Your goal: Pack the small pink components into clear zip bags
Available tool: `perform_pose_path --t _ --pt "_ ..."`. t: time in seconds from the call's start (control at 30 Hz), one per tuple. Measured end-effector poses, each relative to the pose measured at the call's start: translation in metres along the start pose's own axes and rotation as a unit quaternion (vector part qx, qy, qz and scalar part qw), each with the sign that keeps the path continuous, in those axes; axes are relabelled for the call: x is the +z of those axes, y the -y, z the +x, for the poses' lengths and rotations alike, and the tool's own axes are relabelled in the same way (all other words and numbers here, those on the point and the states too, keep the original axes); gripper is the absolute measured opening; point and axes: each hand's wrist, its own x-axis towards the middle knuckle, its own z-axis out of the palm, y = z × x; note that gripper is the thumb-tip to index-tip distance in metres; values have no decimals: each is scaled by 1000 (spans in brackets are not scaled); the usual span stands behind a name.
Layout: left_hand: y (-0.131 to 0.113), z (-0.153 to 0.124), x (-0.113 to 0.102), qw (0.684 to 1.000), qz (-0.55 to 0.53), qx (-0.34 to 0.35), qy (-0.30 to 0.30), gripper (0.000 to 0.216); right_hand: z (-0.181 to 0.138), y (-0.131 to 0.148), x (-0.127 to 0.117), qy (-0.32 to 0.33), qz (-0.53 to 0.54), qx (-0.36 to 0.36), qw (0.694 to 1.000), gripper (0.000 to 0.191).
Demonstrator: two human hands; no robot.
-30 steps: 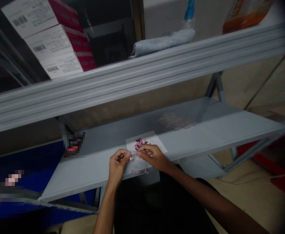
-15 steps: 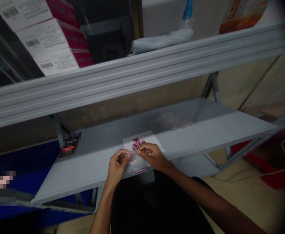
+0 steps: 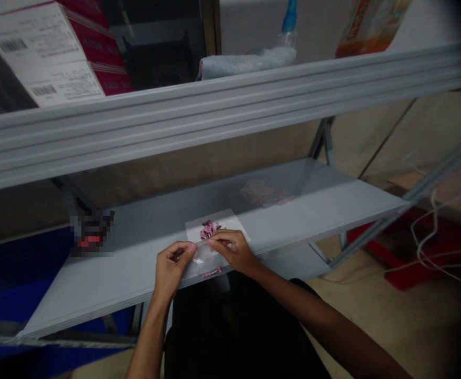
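Upper shelf: we see its grey ribbed front (image 3: 214, 121) across the whole view, with pink-and-white boxes (image 3: 62, 79) on the left and a rolled cloth (image 3: 250, 64) near the middle.
Lower shelf: its pale board (image 3: 136, 252) is under the two hands and reaches to both sides.
White sheet: we find this sheet (image 3: 232, 220) flat on the board, just beyond the hands.
Flat clear packets: this heap (image 3: 268, 195) lies farther back, to the right of the sheet.
Left hand: its thumb and forefinger (image 3: 173, 263) are pinching the upper left edge of the bag; the other fingers are curled.
Right hand: its thumb and forefinger (image 3: 232, 248) pinch the same edge, at the right.
Clear bag: we see the bag (image 3: 204, 255) hanging below the fingertips, between the two hands, over the front of the board.
Pink and dark pieces: one pile (image 3: 208, 229) is on the sheet, beyond the fingertips.
Pink pieces: a few (image 3: 212, 272) are at the bag's bottom, well below the pinching fingers.
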Motion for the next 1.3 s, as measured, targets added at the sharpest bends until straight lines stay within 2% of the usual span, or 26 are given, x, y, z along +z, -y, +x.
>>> perform_pose_path --t 0.1,0.2,0.27,0.33,0.37,0.43,0.5,0.53,0.6,0.73,0.8,0.83,0.9,0.97,1.03,1.07,1.13,1.2,1.23,1.3 --pt "2 0 -2 1000 8 1 -6 22 1 0 1 12 -25 -13 1000 28" --pt "7 1 -10 999 10 -4 -49 25 9 0 -11 39 -121 -32 991 28" --pt "12 4 -22 994 32 -10 -103 30 18 -2 -31 9 -234 -46 971 25" --pt "16 7 -36 982 96 0 -161 35 26 -7 -58 -39 -371 -36 927 24" --pt "17 9 -43 971 145 18 -190 38 30 -11 -73 -55 -434 -22 899 25" --pt "15 10 -54 931 271 72 -235 43 36 -23 -99 -57 -516 -4 855 41" --pt "10 7 -58 876 389 118 -258 44 39 -39 -117 -33 -553 10 832 50" --pt "6 4 -58 855 433 131 -255 43 40 -46 -122 -23 -565 22 825 47" --pt "2 -1 -54 839 482 137 -213 37 40 -58 -125 -9 -574 41 818 33" --pt "14 -1 -50 853 494 142 -96 34 39 -61 -122 -18 -546 33 837 25" --pt "25 4 -53 866 473 150 -65 34 40 -54 -122 -41 -518 14 854 25" --pt "29 7 -55 872 460 155 -68 35 41 -48 -122 -57 -502 0 863 26" --pt "29 10 -59 873 442 169 -116 36 43 -34 -122 -97 -463 -39 880 25" --pt "14 7 -58 864 429 196 -176 37 42 -12 -119 -129 -410 -87 899 23" --pt "-10 -2 -49 867 396 240 -186 35 38 14 -108 -131 -337 -124 924 21" --pt "-23 -8 -43 873 373 264 -168 35 34 28 -99 -111 -286 -135 942 21" --pt "-46 -20 -27 883 342 303 -106 42 24 53 -75 -30 -191 -140 971 21" --pt "-59 -30 -12 893 315 320 -43 48 15 68 -47 61 -130 -156 977 18" --pt "-60 -34 -6 903 290 317 -27 44 11 72 -35 84 -114 -168 976 17" --pt "-55 -35 -2 930 238 278 -26 32 8 68 -18 67 -94 -169 979 15"
